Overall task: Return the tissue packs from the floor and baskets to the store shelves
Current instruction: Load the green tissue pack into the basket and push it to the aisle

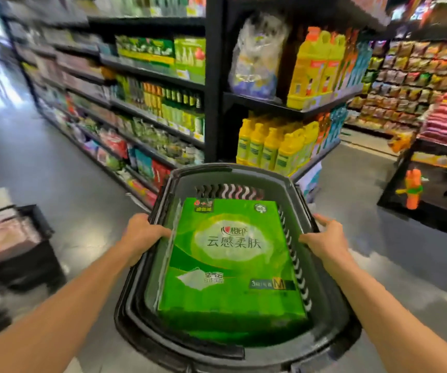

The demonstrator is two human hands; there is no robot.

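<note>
Shelves of yellow bottles (pixel 276 146) stand just ahead; left hand (pixel 143 235) and right hand (pixel 324 235) grip the dark plastic basket (pixel 233 354) rims, green tissue pack (pixel 230 259) inside.

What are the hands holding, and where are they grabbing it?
Both hands hold the dark shopping basket: left hand and right hand grip its side rims. The green tissue pack lies inside.

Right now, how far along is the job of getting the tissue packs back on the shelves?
Nothing visibly shelved yet. In hand: both hands, left and right, grip the rims of the dark basket, with one green tissue pack lying inside. Left: lifting that pack onto a shelf.
</note>
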